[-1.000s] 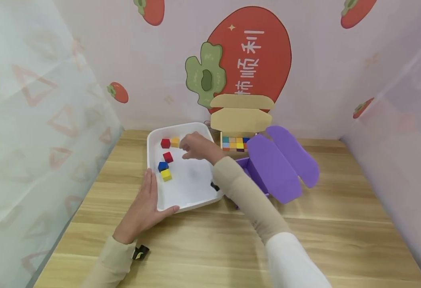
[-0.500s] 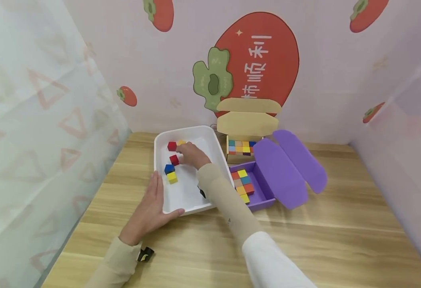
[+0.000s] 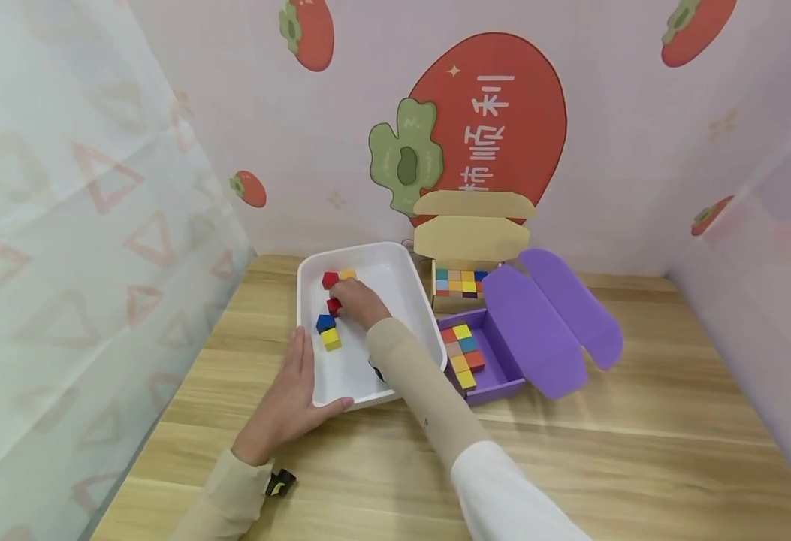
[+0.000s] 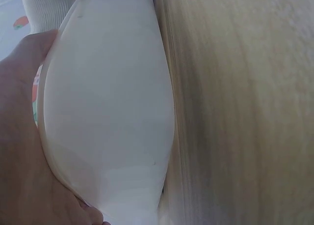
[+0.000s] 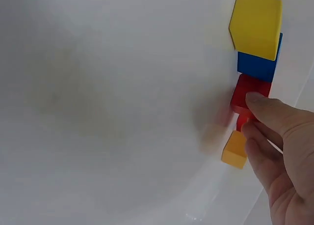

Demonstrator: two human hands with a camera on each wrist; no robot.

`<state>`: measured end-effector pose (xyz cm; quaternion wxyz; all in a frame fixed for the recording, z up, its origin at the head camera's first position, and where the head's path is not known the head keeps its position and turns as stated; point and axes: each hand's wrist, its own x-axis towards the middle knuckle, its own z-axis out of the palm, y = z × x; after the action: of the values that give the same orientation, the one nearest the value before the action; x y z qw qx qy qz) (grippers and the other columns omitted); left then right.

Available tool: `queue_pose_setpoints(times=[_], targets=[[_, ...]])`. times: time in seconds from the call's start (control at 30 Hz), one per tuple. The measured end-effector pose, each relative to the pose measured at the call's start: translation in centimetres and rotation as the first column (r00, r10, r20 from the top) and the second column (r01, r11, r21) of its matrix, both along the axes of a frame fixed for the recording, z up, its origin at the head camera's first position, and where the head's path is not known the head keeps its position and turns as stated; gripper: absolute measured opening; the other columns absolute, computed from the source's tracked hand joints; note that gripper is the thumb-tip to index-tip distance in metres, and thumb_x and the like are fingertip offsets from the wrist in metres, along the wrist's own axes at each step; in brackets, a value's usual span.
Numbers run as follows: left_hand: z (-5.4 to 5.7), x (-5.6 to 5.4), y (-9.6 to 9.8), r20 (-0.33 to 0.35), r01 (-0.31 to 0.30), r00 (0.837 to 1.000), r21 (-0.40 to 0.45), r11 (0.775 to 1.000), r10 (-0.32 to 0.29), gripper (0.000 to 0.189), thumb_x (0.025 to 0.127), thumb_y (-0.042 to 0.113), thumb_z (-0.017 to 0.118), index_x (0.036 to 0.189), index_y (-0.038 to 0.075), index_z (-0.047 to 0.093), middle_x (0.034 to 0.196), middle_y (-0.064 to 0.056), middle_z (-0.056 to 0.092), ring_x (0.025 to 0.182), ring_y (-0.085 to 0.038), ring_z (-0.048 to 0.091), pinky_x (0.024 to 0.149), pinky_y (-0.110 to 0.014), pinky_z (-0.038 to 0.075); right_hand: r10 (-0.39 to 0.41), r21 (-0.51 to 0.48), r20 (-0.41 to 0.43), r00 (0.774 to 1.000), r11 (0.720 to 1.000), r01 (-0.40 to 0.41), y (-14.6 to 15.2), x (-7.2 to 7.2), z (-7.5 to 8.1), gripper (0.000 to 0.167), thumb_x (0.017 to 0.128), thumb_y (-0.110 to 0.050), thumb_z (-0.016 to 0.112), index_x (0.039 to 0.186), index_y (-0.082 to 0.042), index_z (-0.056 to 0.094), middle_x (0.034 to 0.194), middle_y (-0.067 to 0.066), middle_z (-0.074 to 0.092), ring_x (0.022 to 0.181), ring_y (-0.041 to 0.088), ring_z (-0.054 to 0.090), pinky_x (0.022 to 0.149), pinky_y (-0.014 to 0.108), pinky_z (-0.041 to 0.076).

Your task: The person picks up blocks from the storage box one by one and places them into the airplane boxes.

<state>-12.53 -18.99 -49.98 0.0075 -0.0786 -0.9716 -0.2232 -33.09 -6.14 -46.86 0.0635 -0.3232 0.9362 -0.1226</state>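
Observation:
My right hand reaches into the white tray and pinches a red cube between thumb and fingers. Around it in the tray lie another red block, an orange block, a blue block and a yellow block. My left hand rests at the tray's near left corner, its fingers straight along the left side and the thumb along the front edge. In the left wrist view, that hand lies against the tray's rim, beside its white outer wall.
Right of the tray stands an open purple box partly filled with colored blocks. Behind it is an open yellow box filled with blocks. A patterned backdrop rises behind the wooden table.
My right hand has moved left and down to the red cube and pinches it. My left hand stays at the tray corner. The whole view has shifted slightly.

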Motion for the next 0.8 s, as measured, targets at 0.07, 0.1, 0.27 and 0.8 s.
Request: queue_pose_setpoints(times=[0.07,0.1,0.27,0.8], targets=[[-0.1,0.0,0.1,0.006,-0.003,1.0,-0.002,1.0,0.003,0.138,0.082,0.085,0.063,0.168,0.0,-0.003,0.179,-0.015,-0.013,0.166,-0.041,0.002,0.128,-0.061,0.028,-0.002,-0.007,0.005,1.0,1.0,0.003,0.3,0.1,0.1,0.034,0.093,-0.018,0.082,0.126,-0.015,0.076,0.106,-0.001,0.075,0.093,0.014,0.064,0.104,0.027,0.058],[-0.1,0.0,0.2,0.007,-0.005,1.0,0.001,1.0,0.005,0.138,0.083,0.085,0.063,0.168,0.0,-0.003,0.179,-0.015,-0.013,0.166,-0.04,0.002,0.128,-0.061,0.028,-0.003,-0.016,0.014,1.0,1.0,0.003,0.4,0.2,0.3,0.034,0.092,-0.018,0.083,0.126,-0.015,0.077,0.105,-0.001,0.075,0.094,0.014,0.064,0.104,0.028,0.058],[-0.1,0.0,0.3,0.011,-0.01,1.0,-0.002,1.0,0.01,0.138,0.083,0.086,0.063,0.168,-0.001,-0.003,0.179,-0.016,-0.012,0.166,-0.041,0.001,0.128,-0.062,0.027,0.048,-0.043,0.031,0.998,0.998,-0.047,1.8,0.5,2.3,0.033,0.092,-0.017,0.083,0.124,-0.015,0.078,0.111,0.0,0.075,0.101,0.017,0.062,0.107,0.031,0.057],[0.0,-0.1,0.4,0.001,-0.007,1.0,-0.027,1.0,0.007,0.139,0.083,0.087,0.062,0.168,-0.002,-0.004,0.178,-0.017,-0.014,0.166,-0.041,0.001,0.128,-0.061,0.028,0.04,-0.065,0.09,0.995,0.997,-0.034,14.8,4.3,10.0,0.021,0.093,-0.01,0.081,0.114,-0.009,0.08,0.106,0.005,0.077,0.097,0.022,0.066,0.09,0.032,0.061]])
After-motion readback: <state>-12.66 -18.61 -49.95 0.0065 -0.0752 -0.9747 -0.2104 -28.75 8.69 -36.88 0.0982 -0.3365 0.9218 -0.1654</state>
